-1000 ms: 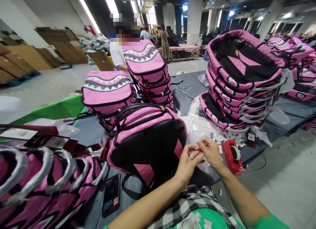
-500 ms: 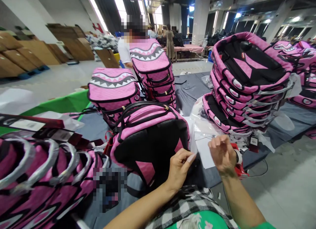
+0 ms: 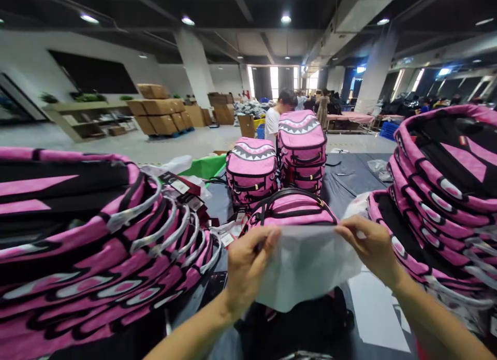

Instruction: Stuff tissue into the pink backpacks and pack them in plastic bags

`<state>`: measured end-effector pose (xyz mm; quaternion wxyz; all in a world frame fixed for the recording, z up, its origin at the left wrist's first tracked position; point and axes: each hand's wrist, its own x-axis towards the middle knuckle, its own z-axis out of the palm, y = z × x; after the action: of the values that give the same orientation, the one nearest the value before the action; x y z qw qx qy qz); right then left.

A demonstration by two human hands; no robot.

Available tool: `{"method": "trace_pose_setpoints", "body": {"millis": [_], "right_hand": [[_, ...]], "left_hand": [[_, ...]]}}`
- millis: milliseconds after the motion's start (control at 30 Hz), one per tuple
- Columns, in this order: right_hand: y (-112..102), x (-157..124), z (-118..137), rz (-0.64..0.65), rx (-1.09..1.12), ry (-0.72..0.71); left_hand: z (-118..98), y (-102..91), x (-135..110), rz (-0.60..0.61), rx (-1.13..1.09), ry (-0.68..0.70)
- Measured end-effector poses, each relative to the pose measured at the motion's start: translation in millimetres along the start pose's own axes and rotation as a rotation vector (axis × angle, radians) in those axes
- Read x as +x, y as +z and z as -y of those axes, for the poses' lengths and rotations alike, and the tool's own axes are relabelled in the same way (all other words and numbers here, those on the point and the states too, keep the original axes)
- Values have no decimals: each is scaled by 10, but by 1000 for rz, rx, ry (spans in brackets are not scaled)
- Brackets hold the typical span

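Note:
My left hand (image 3: 245,267) and my right hand (image 3: 371,246) each pinch a top corner of a white translucent plastic bag (image 3: 306,269), stretched between them at chest height. Behind the bag stands a pink backpack (image 3: 292,210) with black trim and a black handle; the bag hides its lower part. Both hands are closed on the bag's upper edge.
A stack of flat pink backpacks (image 3: 77,246) fills the left foreground and another stack (image 3: 442,194) the right. Two upright pink backpacks with shark teeth (image 3: 272,166) stand further back on the grey table (image 3: 349,176). A person in white (image 3: 274,121) stands behind them. Cardboard boxes (image 3: 159,114) sit far left.
My hands have risen from the table edge and now hold a white bag spread between them. The view has lifted, so the tape dispenser and phone are out of sight.

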<state>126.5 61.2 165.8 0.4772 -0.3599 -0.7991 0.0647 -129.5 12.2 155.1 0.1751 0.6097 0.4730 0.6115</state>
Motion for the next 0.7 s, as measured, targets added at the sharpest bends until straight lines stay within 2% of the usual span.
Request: {"method": "trace_pose_setpoints", "body": {"millis": [100, 167, 233, 300, 367, 433, 600, 633, 700], "right_hand": [[69, 654, -51, 84, -79, -122], [154, 1054, -162, 167, -110, -162], [268, 1342, -320, 253, -118, -167], [396, 1487, -490, 328, -106, -148], [514, 1503, -626, 387, -90, -135], [602, 1431, -692, 390, -87, -150], [660, 1183, -571, 110, -146, -294], [656, 1150, -536, 80, -132, -342], [643, 1106, -492, 110, -59, -436]], "left_hand": [[141, -60, 467, -95, -126, -151], [281, -65, 753, -77, -264, -256], [446, -46, 945, -39, -349, -334], [603, -15, 1029, -7, -343, -382], [716, 15, 1033, 27, -311, -416], [768, 31, 999, 65, -300, -440], [736, 6, 934, 116, -301, -478], [725, -1, 928, 123, -304, -490], [717, -5, 917, 134, -307, -510]]}}
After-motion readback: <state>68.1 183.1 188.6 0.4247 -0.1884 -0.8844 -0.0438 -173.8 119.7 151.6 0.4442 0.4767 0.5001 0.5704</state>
